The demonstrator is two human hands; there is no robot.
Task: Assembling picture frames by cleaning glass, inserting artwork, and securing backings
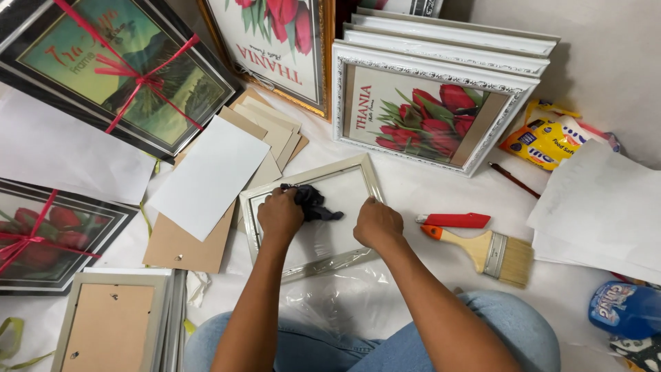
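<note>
Pressing a dark cloth onto the glass of a small silver picture frame, the left hand has its grip clenched around the cloth's near end. Just right of it, the right hand rests on the frame's right edge, fingers curled over it, holding it down. Beyond the right hand lie a red utility knife and a wooden paintbrush. Left of the left hand sit a white sheet and brown backing boards. Above both hands leans a white tulip-print frame.
</note>
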